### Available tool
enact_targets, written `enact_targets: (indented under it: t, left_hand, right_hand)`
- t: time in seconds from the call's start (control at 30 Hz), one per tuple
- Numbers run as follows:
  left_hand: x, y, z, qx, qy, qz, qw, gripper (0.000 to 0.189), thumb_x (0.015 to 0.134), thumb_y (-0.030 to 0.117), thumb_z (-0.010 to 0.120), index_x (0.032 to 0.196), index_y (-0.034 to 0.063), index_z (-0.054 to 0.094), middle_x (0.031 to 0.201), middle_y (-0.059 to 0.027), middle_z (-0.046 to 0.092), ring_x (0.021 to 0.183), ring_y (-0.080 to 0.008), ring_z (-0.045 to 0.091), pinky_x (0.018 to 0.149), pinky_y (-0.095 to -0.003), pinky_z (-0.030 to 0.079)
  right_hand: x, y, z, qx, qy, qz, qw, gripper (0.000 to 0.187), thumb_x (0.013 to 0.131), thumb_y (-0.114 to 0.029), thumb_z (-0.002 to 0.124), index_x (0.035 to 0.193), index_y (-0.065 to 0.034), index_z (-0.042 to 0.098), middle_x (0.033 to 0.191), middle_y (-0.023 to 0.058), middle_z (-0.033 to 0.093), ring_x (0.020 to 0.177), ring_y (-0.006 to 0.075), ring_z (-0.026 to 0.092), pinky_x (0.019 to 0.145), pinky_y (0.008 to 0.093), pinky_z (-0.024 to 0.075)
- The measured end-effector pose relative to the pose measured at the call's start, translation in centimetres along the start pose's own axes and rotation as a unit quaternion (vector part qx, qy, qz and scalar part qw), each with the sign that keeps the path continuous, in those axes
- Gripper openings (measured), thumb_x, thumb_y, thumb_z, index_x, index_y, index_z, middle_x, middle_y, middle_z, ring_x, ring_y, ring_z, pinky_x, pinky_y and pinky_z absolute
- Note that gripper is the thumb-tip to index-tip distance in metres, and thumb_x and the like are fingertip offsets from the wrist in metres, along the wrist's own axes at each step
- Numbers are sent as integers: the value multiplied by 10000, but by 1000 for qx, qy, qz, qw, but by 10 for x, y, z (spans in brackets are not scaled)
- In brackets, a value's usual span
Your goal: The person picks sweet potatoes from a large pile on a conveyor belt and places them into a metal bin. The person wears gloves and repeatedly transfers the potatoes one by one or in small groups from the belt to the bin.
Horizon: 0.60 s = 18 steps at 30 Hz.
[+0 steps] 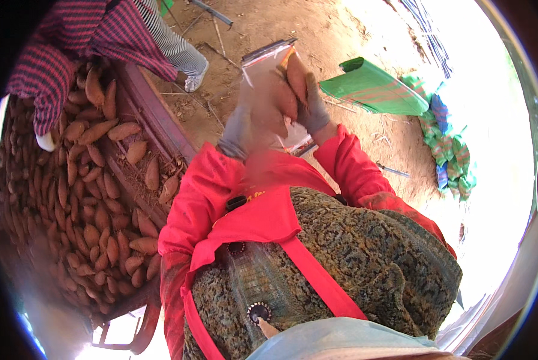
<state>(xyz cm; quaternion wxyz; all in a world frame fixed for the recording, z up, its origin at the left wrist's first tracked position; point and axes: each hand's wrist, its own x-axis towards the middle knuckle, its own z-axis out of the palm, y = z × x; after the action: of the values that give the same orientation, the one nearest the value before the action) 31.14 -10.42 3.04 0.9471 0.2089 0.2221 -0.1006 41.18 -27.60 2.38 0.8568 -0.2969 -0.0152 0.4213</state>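
Both my hands wear grey gloves and reach out in front of my red apron over an open container (265, 55) with a pale, plastic-like lining and a dark rim. My right hand (313, 105) grips reddish-brown sweet potatoes (297, 77) from their right side. On the left side of the same cluster is my left hand (238, 123); a hazy smudge in the view blurs its fingers, so its hold is unclear. More sweet potatoes (283, 100) show between the hands, above or within the container's opening.
A large heap of sweet potatoes (93, 216) fills a rusty metal truck bed or trailer (161, 105) at my left. Another person in striped clothing (116, 40) leans over it. Green plastic sheeting (377, 87) and a bundled green-and-blue sack (446, 153) lie on the dirt at right.
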Motion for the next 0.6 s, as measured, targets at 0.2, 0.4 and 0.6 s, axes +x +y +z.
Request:
enact_targets:
  t: [0.2, 0.4, 0.6]
  left_hand:
    - [9, 5, -36, 46, 152, 34, 987, 327, 1061, 347, 540, 1328, 160, 552, 1223, -30, 581, 1158, -259, 562, 1013, -484, 468]
    - [-54, 7, -66, 85, 193, 123, 970, 358, 1042, 329, 590, 1330, 118, 565, 1220, -7, 605, 1138, -176, 571, 1008, -420, 471]
    - [-99, 9, -72, 166, 266, 216, 925, 358, 1019, 305, 638, 1275, 68, 556, 1170, -55, 605, 1087, -176, 604, 962, -340, 520]
  right_hand:
    - [37, -32, -50, -205, 135, -33, 969, 718, 1043, -543, 465, 1572, -74, 341, 1560, 137, 454, 1441, 270, 412, 1196, 475, 321]
    - [28, -3, -24, -177, 33, 90, 980, 553, 909, -276, 727, 1406, -123, 540, 1207, 64, 674, 965, 199, 672, 785, 302, 526]
    - [16, 111, 94, -481, -209, 87, 847, 642, 796, -236, 807, 1373, -81, 574, 1237, 112, 679, 1146, 217, 634, 1002, 333, 485]
